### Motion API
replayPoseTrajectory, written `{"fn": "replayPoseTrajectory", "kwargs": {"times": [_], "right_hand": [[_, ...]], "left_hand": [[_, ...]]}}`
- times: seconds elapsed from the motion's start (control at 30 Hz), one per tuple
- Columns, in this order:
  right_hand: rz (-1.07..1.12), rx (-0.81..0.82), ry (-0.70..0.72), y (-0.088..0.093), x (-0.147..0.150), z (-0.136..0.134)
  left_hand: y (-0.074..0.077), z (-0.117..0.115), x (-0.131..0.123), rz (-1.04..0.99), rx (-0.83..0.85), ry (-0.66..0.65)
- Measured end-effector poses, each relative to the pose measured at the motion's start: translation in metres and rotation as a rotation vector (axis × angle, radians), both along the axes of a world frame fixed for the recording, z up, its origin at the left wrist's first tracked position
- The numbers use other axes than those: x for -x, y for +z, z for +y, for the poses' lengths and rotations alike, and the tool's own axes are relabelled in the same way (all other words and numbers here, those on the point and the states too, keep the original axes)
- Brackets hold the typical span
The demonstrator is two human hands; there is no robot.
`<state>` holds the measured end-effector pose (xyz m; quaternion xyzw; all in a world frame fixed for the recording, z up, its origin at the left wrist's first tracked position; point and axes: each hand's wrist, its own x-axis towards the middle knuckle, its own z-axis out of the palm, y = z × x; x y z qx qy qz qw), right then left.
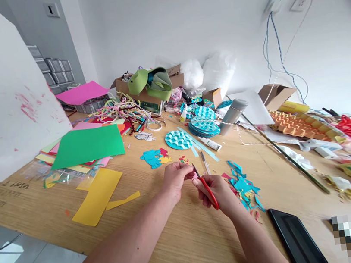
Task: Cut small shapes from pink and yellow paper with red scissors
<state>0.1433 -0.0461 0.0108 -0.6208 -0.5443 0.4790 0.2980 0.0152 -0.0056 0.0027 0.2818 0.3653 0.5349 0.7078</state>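
My right hand point(220, 189) is closed around a pair of red-handled scissors point(209, 193), blades pointing up and away from me. Close to the blades, my left hand point(176, 177) pinches with thumb and forefinger; whatever lies between them is too small to make out. Just beyond the hands are a blue fish-shaped paper cutout point(151, 159) and a little group of small red and yellow paper pieces point(184, 160). A slim craft knife or pen point(205, 162) lies behind the scissors. Blue and red paper scraps point(244, 185) are scattered to the right of my right hand.
Yellow paper point(98, 196) and a green sheet point(89, 145) lie left. Wavy blue discs point(178, 140), a glue tube point(210, 143) and a grey cylinder point(234, 115) stand farther back. A long thin stick point(286, 157) crosses the right side, with a black phone point(297, 238) nearer me.
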Motion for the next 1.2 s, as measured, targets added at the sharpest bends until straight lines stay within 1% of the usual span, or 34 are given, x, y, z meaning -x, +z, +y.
{"fn": "replayPoseTrajectory", "kwargs": {"times": [0.27,0.9,1.2], "right_hand": [[0.023,-0.043,0.011,-0.0001,-0.0023,-0.0006],[0.018,-0.026,0.065,0.0008,-0.0049,-0.0011],[0.038,-0.007,0.06,0.002,-0.0048,0.0]], "left_hand": [[-0.0008,0.0002,0.0005,-0.046,0.024,-0.017],[-0.0024,0.0021,0.0008,0.022,0.011,-0.053],[-0.0041,0.0031,0.0018,0.042,0.013,-0.068]]}}
